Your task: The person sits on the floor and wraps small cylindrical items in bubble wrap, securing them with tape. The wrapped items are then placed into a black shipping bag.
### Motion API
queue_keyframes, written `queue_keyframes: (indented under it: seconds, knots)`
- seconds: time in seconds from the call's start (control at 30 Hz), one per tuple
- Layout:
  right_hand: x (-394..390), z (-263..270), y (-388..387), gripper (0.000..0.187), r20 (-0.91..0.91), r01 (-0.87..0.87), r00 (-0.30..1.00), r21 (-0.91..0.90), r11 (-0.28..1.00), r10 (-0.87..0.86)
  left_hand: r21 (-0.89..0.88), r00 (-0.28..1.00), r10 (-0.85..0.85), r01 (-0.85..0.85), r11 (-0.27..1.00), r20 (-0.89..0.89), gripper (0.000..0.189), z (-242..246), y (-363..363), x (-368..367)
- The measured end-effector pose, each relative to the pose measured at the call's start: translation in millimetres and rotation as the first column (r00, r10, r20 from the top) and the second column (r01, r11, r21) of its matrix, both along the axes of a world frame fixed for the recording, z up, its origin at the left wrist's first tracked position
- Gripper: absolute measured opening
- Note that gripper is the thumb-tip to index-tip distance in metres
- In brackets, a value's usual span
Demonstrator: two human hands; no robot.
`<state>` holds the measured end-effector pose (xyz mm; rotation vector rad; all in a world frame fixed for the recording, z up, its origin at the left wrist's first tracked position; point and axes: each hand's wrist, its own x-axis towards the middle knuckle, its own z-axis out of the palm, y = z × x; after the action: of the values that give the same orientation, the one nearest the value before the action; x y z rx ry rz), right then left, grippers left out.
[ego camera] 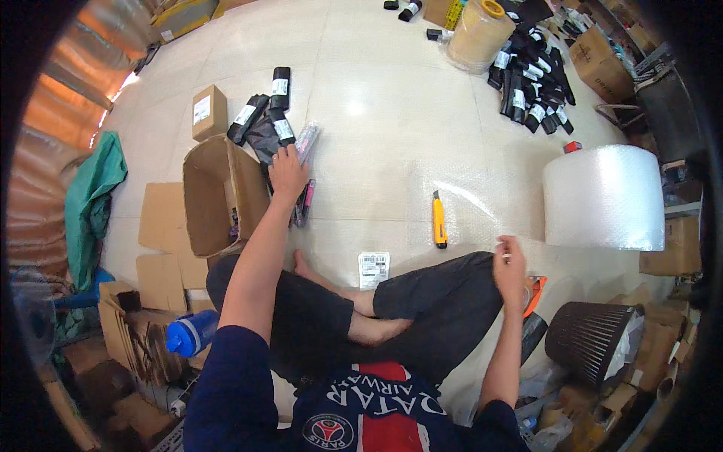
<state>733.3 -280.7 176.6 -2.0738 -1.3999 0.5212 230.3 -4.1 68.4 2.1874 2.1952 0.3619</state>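
Observation:
My left hand [288, 171] reaches past an open cardboard box [206, 192] and touches or hovers over the near end of a bubble-wrapped bundle [308, 141]; its grip is unclear. Black packages [282, 127] with white labels lie just beyond its fingers. Slim pink-and-black packets [305, 203] rest on the floor below it. My right hand [509, 271] is above my right knee, fingers curled; whether it holds anything cannot be told. A yellow utility knife [439, 220] lies on a flat sheet of bubble wrap [469, 181]. A stack of printed labels [373, 270] sits before my legs.
A large bubble-wrap roll [604, 198] stands at right, beside an orange tape dispenser [534, 296] and a dark slatted basket [587, 339]. Many black packages [531, 85] and a film-wrapped roll [480, 37] lie farther off. A blue bottle [192, 333] and flattened cardboard [161, 217] are at left.

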Motion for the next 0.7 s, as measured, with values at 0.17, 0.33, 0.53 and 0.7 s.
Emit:
queue_keyframes:
  seconds: [0.17, 0.33, 0.53, 0.7]
  knots:
    - [-38.7, 6.0, 5.1, 0.014, 0.412, -0.031, 0.910, -0.068, 0.997, 0.057, -0.043, 0.999, 0.042, -0.042, 0.998, -0.003, 0.054, -19.0, 19.2, 9.6]
    - [-37.6, 3.7, 9.2, 0.015, 0.433, -0.013, 0.900, -0.072, 0.997, 0.043, -0.138, 0.998, -0.011, 0.019, 0.990, 0.060, 0.052, -31.0, 32.4, 27.3]
    - [-46.6, -6.2, 25.5, 0.019, 0.519, -0.069, 0.843, -0.158, 0.985, 0.142, -0.192, 0.861, -0.457, 0.498, 0.845, 0.224, 0.049, -28.6, -40.8, 92.9]
    - [-83.6, -29.1, 42.8, 0.026, 0.230, -0.282, 0.920, -0.173, 0.944, 0.317, -0.162, 0.816, -0.520, 0.565, 0.809, 0.252, 0.048, -12.3, -89.1, 115.3]
